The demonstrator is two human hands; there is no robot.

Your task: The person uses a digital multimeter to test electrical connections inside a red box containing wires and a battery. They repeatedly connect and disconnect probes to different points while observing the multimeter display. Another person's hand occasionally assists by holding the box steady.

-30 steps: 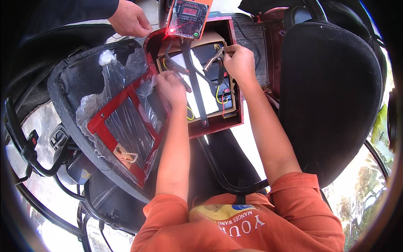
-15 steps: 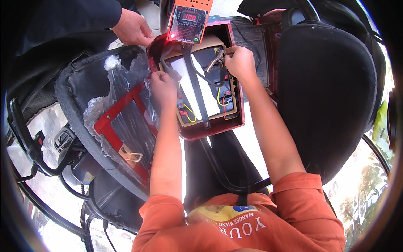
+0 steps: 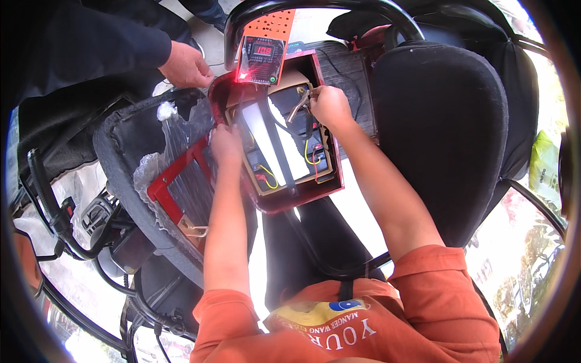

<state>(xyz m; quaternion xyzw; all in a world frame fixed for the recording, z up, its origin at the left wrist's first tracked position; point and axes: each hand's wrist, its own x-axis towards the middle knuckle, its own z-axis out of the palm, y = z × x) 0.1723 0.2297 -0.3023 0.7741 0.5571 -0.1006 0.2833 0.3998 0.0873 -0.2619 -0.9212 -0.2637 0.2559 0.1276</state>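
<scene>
A dark red open box (image 3: 334,142) holds several dark batteries (image 3: 311,162) with red and yellow wires, a white sheet (image 3: 261,142) and a black strap (image 3: 279,136) across them. My right hand (image 3: 331,109) pinches a metal spring clamp (image 3: 299,107) over the far right battery's terminal. At the box's left wall is my left hand (image 3: 227,145), its fingers bent closed; what they hold, if anything, is hidden. On the far rim stands a battery tester (image 3: 262,59) with a lit red display and an orange perforated casing.
Another person's hand (image 3: 184,65) is near the box's far left corner. A raised seat (image 3: 109,142) with a red frame (image 3: 175,175) and torn plastic film stands left. To the right is a black seat back (image 3: 442,139); a black curved bar (image 3: 327,5) arches beyond the tester.
The view has shifted, bringing a black curved bar in at the top. My left hand has drawn back toward the box's left wall. My right hand stays at the clamp.
</scene>
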